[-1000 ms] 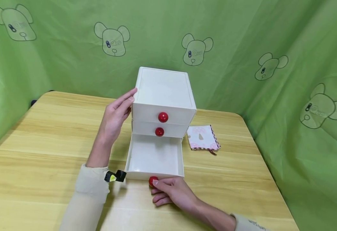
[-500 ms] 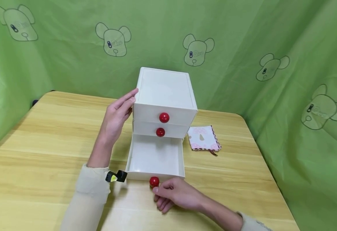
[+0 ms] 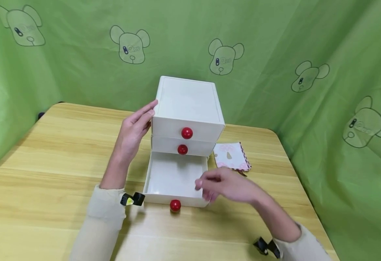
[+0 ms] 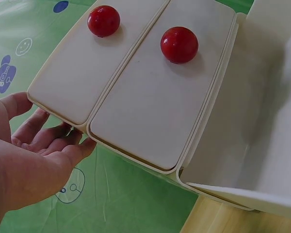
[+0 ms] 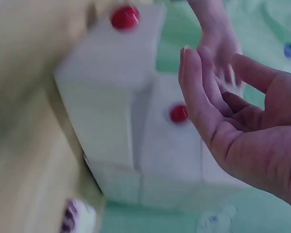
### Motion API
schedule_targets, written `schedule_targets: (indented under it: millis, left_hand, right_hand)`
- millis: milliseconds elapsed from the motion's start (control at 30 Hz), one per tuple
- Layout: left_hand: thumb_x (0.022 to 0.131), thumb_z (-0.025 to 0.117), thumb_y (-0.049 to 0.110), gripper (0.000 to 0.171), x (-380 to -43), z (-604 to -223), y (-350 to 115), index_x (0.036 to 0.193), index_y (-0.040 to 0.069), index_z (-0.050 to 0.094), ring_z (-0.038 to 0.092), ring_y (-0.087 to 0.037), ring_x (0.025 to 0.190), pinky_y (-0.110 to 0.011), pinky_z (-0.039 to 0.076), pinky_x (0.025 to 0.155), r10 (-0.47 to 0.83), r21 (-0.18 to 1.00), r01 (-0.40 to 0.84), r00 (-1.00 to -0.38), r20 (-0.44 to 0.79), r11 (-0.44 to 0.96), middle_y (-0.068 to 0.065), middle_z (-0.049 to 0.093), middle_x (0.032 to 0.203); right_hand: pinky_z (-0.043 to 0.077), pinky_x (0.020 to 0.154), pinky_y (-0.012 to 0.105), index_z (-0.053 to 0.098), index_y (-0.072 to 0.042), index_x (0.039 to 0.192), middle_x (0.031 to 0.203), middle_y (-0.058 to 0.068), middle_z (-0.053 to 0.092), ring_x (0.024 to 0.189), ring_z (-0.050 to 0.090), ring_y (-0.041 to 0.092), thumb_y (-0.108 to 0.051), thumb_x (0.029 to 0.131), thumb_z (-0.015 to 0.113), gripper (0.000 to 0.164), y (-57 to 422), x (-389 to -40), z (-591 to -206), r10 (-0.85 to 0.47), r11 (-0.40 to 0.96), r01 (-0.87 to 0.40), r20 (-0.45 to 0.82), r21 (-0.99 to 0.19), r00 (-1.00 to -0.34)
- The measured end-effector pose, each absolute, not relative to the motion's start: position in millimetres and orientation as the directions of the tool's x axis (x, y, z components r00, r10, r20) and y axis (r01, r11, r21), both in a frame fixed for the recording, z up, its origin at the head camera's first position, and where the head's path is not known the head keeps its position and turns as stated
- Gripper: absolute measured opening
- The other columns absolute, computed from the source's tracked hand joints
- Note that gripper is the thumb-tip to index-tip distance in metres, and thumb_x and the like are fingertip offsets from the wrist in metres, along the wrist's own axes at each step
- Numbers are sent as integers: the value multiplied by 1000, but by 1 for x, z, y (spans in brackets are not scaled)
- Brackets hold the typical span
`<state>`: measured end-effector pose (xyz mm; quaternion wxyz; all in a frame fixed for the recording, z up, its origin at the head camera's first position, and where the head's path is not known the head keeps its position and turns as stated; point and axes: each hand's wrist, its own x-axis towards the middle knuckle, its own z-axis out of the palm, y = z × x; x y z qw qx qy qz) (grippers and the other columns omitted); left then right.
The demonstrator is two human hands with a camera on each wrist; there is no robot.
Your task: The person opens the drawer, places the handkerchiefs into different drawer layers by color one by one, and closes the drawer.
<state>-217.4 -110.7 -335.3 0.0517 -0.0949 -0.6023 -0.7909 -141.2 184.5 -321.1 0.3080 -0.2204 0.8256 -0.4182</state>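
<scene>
A white drawer cabinet (image 3: 187, 99) with red ball knobs stands on the table. Its bottom drawer (image 3: 174, 174) is pulled out and bare inside; the two above are closed. My left hand (image 3: 132, 136) rests against the cabinet's left side, fingers extended along it near the top front corner. In the left wrist view, the fingertips of that hand (image 4: 39, 150) touch the side edge. Over the right wall of the pulled-out drawer is my right hand (image 3: 228, 185), fingers loosely bent and holding nothing. The bottom red knob (image 3: 175, 205) stands free of it.
A folded white and pink cloth (image 3: 231, 156) with a checked edge lies right of the cabinet, partly behind my right hand. The wooden table (image 3: 63, 163) extends around. Green curtains (image 3: 259, 32) with mouse-head drawings surround its back and sides.
My right hand has let go of the bottom drawer's knob and moved up and to the right, over the drawer's edge. The left hand stays against the cabinet.
</scene>
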Motion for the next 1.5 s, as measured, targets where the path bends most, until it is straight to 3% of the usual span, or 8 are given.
schedule_targets:
  millis: [200, 333, 433, 500, 667, 867, 1100, 1500]
  left_hand:
    - [102, 63, 34, 42, -217, -336, -112, 142, 22, 61, 45, -18, 145, -40, 35, 122, 25, 943, 201, -976, 215, -264, 3, 50, 155]
    - [102, 63, 33, 41, -216, -337, -111, 142, 22, 61, 45, -17, 144, -40, 35, 122, 30, 944, 194, -977, 210, -265, 4, 50, 155]
    - [102, 63, 33, 41, -217, -337, -110, 142, 22, 61, 46, -17, 144, -40, 35, 122, 31, 944, 198, -977, 213, -265, 4, 50, 155]
    - [102, 63, 34, 41, -217, -336, -110, 142, 22, 61, 46, -18, 144, -41, 35, 122, 27, 943, 203, -976, 218, -262, 4, 50, 155]
    - [102, 63, 34, 42, -217, -336, -110, 142, 22, 61, 46, -18, 144, -41, 35, 122, 26, 943, 206, -975, 220, -261, 4, 50, 155]
    - [102, 63, 34, 42, -218, -336, -111, 142, 22, 61, 46, -18, 144, -41, 35, 122, 31, 942, 210, -974, 225, -263, 4, 50, 155]
    - [102, 63, 32, 41, -219, -337, -110, 141, 22, 62, 45, -16, 144, -41, 34, 123, 29, 942, 195, -977, 210, -273, 5, 51, 155]
    - [102, 63, 33, 41, -219, -336, -110, 141, 22, 62, 46, -17, 144, -41, 35, 122, 23, 943, 204, -976, 217, -262, 4, 51, 155]
  right_hand:
    - [63, 75, 37, 71, 2, 105, 87, 15, 70, 80, 69, 25, -30, 104, 59, 35, 214, -184, -313, -452, 652, -92, -289, -752, -844]
    - [60, 73, 34, 69, 4, 113, 91, 16, 70, 83, 68, 26, -32, 104, 59, 38, 233, -207, -320, -290, 737, -67, -225, -672, -930]
    - [56, 74, 33, 65, 2, 126, 106, 20, 70, 94, 68, 31, -36, 104, 57, 44, 244, -223, -329, -173, 797, -38, -168, -603, -970]
    - [57, 81, 40, 60, 0, 135, 122, 25, 67, 108, 66, 37, -39, 104, 56, 50, 250, -234, -335, -113, 807, -5, -146, -590, -983]
    - [52, 100, 54, 48, 1, 147, 143, 31, 54, 127, 55, 45, -40, 103, 55, 60, 267, -257, -354, 13, 809, 85, -127, -582, -992]
    - [51, 103, 54, 47, 7, 146, 141, 32, 54, 125, 56, 44, -36, 101, 58, 63, 282, -272, -371, 130, 796, 186, -137, -576, -982]
    - [45, 110, 54, 49, 10, 143, 146, 32, 49, 133, 48, 48, -36, 98, 61, 66, 291, -278, -385, 174, 823, 262, -215, -505, -961]
    - [52, 101, 51, 51, 12, 141, 146, 33, 49, 123, 54, 43, -40, 96, 64, 70, 298, -277, -398, 140, 867, 260, -294, -425, -946]
